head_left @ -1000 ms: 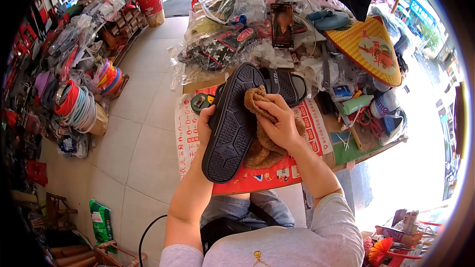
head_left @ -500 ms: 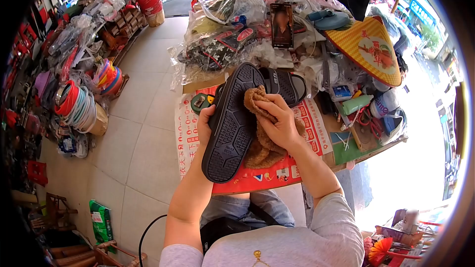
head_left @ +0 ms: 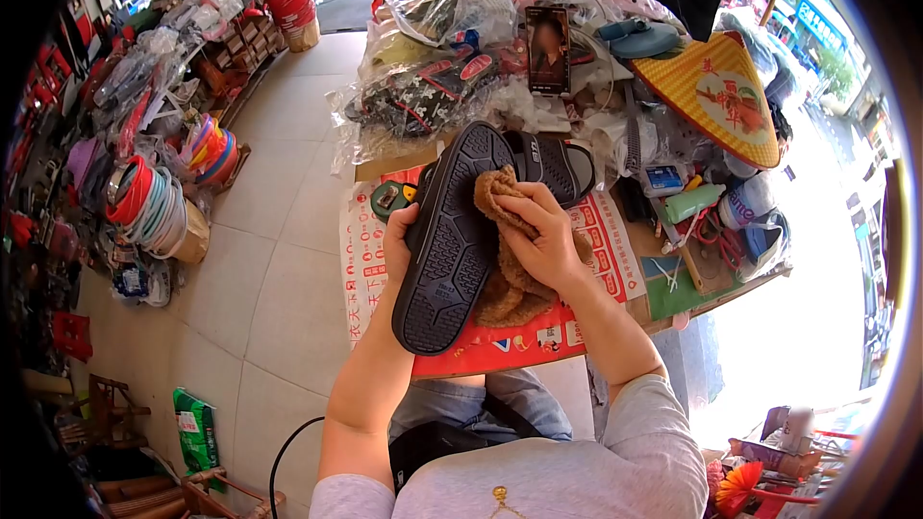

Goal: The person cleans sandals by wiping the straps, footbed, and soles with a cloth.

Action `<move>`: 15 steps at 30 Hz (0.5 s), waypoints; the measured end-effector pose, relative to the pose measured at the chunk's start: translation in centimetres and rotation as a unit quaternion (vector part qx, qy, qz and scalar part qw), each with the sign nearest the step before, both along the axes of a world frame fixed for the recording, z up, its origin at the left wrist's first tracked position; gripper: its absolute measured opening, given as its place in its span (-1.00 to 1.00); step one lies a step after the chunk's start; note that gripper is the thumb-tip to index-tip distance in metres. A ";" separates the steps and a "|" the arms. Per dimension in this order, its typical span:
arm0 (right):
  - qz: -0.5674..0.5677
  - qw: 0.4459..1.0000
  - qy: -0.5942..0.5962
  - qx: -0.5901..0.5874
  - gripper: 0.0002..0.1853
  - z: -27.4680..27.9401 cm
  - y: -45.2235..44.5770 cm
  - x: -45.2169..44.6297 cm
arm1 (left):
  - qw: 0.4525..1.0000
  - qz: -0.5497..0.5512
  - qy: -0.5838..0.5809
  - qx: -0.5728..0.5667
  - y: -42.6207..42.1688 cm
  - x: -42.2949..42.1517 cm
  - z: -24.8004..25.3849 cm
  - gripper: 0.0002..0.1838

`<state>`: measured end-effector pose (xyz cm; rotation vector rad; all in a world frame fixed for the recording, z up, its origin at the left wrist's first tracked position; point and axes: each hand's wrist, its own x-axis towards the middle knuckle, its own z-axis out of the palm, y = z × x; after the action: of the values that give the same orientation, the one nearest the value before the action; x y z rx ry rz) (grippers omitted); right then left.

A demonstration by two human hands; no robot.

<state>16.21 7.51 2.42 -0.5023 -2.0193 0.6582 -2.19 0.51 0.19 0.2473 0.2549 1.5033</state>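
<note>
A black slide sandal (head_left: 447,250) is held up with its patterned sole facing me. My left hand (head_left: 399,242) grips its left edge, the fingers hidden behind it. My right hand (head_left: 540,235) is closed on a brown fluffy cloth (head_left: 519,296), whose bunched upper part touches the right edge of the sole. Behind them, a second black slide (head_left: 553,168) lies on the table. A green and yellow tape measure (head_left: 392,198) is just left of the held sandal.
Red printed paper (head_left: 601,240) covers the table front. Behind stand plastic-wrapped goods (head_left: 423,86), a phone (head_left: 548,53) and a yellow fan (head_left: 711,96). Right are a green bottle (head_left: 694,203) and scissors (head_left: 719,235). Stacked goods (head_left: 154,202) line the left.
</note>
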 end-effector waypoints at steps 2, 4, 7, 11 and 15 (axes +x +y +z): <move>0.004 1.000 -0.003 -0.008 -0.58 0.0 0.0 0.0 | 1.000 -0.003 0.005 0.004 0.0 -0.1 0.0 -0.35; -0.006 1.000 0.002 0.009 -0.58 0.1 0.0 -0.1 | 1.000 0.000 0.004 0.005 -0.1 0.0 0.1 -0.35; -0.006 1.000 0.003 0.010 -0.58 0.1 0.0 -0.1 | 1.000 0.001 0.001 0.008 -0.2 0.1 0.4 -0.36; -0.006 1.000 0.003 0.013 -0.58 0.1 0.0 -0.1 | 1.000 -0.002 -0.002 0.008 -0.2 0.2 0.5 -0.36; -0.008 1.000 0.001 0.014 -0.57 0.1 0.0 0.0 | 1.000 -0.002 0.002 0.014 -0.1 0.1 0.3 -0.36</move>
<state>16.17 7.48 2.54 -0.5015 -2.0182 0.6203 -2.07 0.36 0.50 0.2726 0.2362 1.5042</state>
